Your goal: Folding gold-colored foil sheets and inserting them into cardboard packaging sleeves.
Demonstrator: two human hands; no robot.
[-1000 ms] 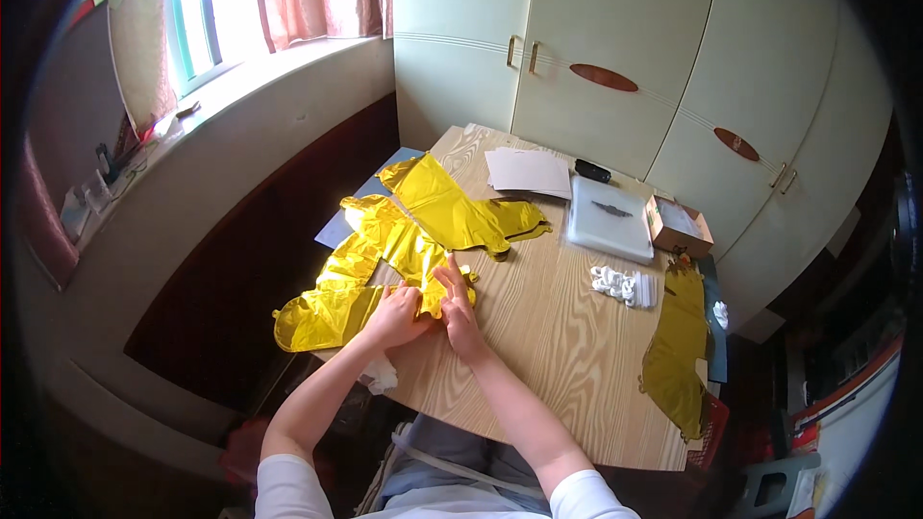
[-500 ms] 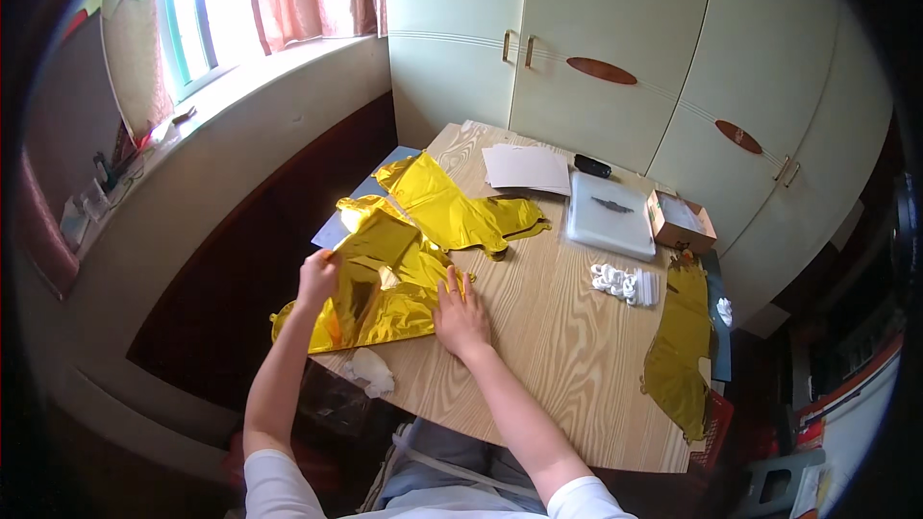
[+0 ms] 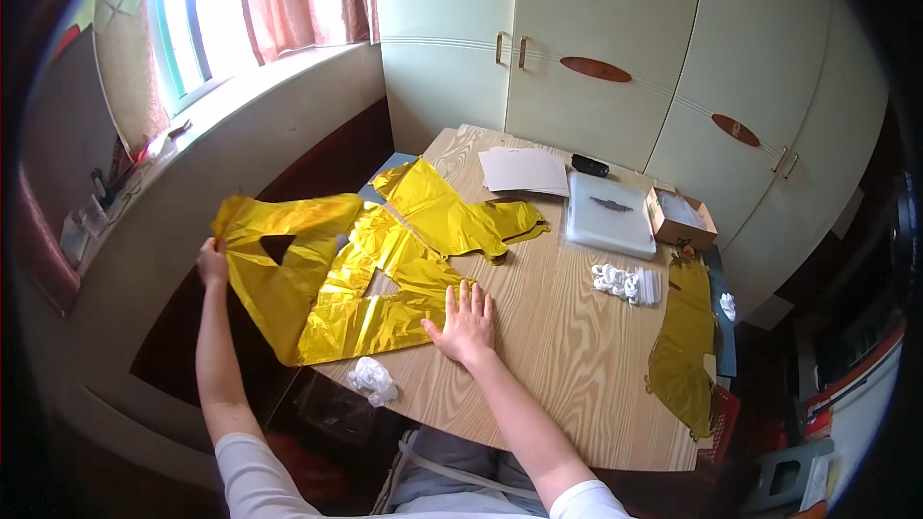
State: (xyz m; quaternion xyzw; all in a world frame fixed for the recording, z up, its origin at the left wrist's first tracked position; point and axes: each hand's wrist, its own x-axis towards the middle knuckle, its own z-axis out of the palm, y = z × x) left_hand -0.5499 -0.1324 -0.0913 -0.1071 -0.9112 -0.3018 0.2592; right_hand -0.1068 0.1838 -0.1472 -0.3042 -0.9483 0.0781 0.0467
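Note:
A flat, shiny gold foil balloon (image 3: 332,303) with cut-out holes lies over the table's left corner, its left part lifted off the table. My left hand (image 3: 213,261) is closed on the outer edge of that raised part, past the table's edge. Flat on the wood, my right hand (image 3: 464,325) has its fingers spread, fingertips at the balloon's right edge. Behind it rests another piece of gold foil (image 3: 437,211); where the two meet or overlap is hard to tell. A crumpled white piece (image 3: 373,382) sits at the front edge.
On the wooden table (image 3: 558,356) are pale sheets (image 3: 524,171), a black object (image 3: 589,165), a clear plastic pack (image 3: 611,216), a small cardboard box (image 3: 685,219) and a white bundle (image 3: 620,284). More gold foil (image 3: 685,356) hangs over the right edge. Cabinets (image 3: 596,19) stand behind.
My left hand has swung left and outward, spreading the balloon's left part open past the table's edge. The right hand has stayed nearly in place, its fingers now wider apart.

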